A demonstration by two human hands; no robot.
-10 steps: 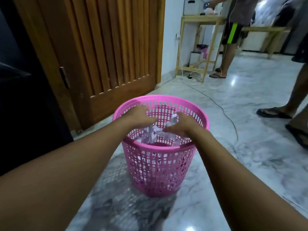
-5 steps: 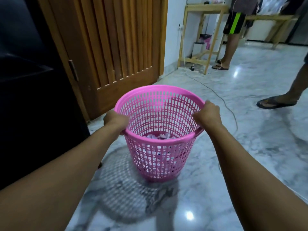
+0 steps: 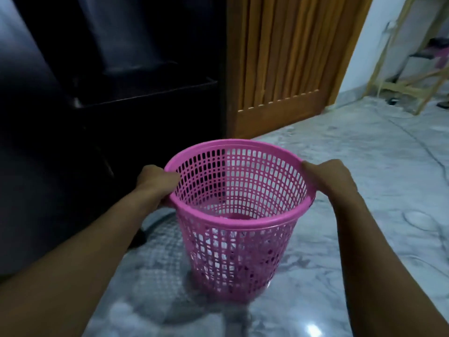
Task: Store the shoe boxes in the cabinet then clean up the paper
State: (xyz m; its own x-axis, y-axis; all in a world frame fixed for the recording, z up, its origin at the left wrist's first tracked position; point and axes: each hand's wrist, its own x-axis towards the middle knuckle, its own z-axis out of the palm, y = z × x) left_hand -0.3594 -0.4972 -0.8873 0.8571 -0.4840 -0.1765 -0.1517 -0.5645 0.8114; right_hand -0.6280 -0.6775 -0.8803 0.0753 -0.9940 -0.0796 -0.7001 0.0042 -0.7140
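While the left hand [image 3: 155,183] and right hand [image 3: 325,181] each curl round opposite sides of the pink basket [image 3: 233,144] at its rim, crumpled paper [image 3: 224,217] lies in its bottom.

Risk: a tilt spills the paper; the thin rim may flex and slip.

Glossy marble floor [image 3: 364,166], likely slick. Dark furniture [image 3: 121,93] to the left, slatted wooden door [image 3: 286,57] behind.

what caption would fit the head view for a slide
Left hand and right hand grip the rim of a pink basket on opposite sides, beside a dark cabinet and a wooden door
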